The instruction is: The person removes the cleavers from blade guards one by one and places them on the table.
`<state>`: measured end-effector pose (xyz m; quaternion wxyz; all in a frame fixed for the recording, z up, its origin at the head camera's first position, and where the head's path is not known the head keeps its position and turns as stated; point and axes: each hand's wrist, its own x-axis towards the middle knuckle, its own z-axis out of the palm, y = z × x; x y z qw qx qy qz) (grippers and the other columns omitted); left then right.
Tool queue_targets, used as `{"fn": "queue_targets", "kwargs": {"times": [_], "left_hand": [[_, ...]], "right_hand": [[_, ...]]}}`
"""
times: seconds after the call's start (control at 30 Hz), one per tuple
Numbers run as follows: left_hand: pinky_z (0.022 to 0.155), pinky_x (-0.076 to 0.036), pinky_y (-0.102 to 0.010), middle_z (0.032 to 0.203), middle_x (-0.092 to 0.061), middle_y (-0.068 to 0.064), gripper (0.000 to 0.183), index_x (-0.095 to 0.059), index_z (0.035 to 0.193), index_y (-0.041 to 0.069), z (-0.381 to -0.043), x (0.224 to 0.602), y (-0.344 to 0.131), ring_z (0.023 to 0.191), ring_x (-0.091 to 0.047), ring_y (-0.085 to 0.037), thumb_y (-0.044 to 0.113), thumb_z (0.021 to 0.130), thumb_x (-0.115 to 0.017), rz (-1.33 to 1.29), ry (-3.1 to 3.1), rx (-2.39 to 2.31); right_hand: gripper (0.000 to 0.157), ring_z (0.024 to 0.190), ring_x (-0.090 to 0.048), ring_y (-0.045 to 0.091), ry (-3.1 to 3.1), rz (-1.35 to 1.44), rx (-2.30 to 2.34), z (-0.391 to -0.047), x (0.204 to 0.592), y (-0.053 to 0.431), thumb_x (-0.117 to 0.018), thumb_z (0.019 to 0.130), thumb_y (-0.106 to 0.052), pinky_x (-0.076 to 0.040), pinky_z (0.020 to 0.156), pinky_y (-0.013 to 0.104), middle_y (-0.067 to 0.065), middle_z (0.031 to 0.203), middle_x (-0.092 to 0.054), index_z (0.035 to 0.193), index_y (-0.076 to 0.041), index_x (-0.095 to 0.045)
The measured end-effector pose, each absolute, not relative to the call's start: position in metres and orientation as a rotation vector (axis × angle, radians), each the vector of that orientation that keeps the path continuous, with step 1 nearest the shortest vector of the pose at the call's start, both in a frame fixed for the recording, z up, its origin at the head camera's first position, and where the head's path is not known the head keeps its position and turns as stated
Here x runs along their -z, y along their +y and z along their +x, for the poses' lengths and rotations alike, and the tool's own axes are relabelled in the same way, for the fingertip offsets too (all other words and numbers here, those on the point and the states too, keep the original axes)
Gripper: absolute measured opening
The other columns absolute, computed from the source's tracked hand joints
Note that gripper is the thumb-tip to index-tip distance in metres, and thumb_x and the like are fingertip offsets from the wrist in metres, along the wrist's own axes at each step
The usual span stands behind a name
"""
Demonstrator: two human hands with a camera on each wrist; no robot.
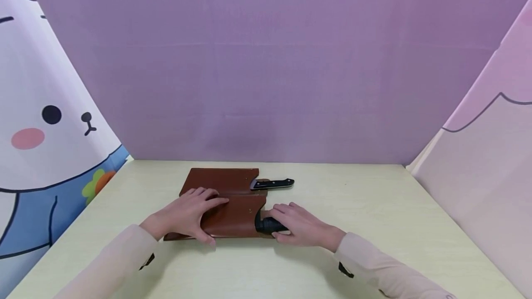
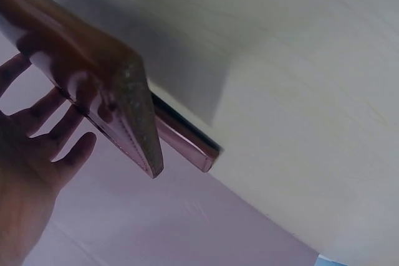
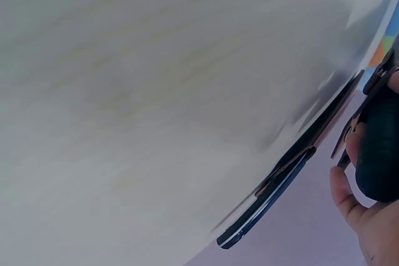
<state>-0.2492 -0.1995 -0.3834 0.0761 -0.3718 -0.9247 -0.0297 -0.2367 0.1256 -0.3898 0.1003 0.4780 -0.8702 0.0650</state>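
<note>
Two flat brown leather sheaths lie side by side. My left hand (image 1: 189, 212) rests spread on the near sheath (image 1: 234, 220), its thumb along the front edge and its fingers over the top. In the left wrist view, the fingers (image 2: 47, 109) look fairly straight against that sheath. At the sheath's right-hand mouth, my right hand (image 1: 305, 229) grips a thick black handle (image 1: 270, 225), also large in the right wrist view; any blade is hidden. A black riveted knife handle (image 1: 274, 183) sticks out of the far sheath (image 1: 222, 180), with a sliver of blade showing at its mouth.
Everything lies on a pale wood-grain table (image 1: 361, 206). A purple cloth backdrop (image 1: 266, 68) rises at its far edge. Cartoon-printed cloth (image 1: 45, 165) hangs on the left, and a pale pink printed cloth (image 1: 490, 165) on the right.
</note>
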Motion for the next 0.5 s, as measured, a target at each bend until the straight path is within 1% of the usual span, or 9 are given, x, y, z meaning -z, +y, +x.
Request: {"fn": "queue_targets", "kwargs": {"times": [0.5], "left_hand": [[0.091, -0.036, -0.045, 0.128, -0.046, -0.005, 0.099, -0.044, 0.135, 0.024, -0.2458, 0.3781, -0.1985, 0.112, -0.044, -0.022, 0.078, 0.054, -0.063, -1.092, -2.731, 0.057]], "right_hand": [[0.033, 0.081, -0.043, 0.004, -2.51, 1.376, -0.292, -0.2348, 0.3902, 0.1269, -0.06, 0.083, -0.03, -0.033, 0.07, 0.021, -0.01, 0.097, -0.052, 0.114, -0.019, -0.053]]}}
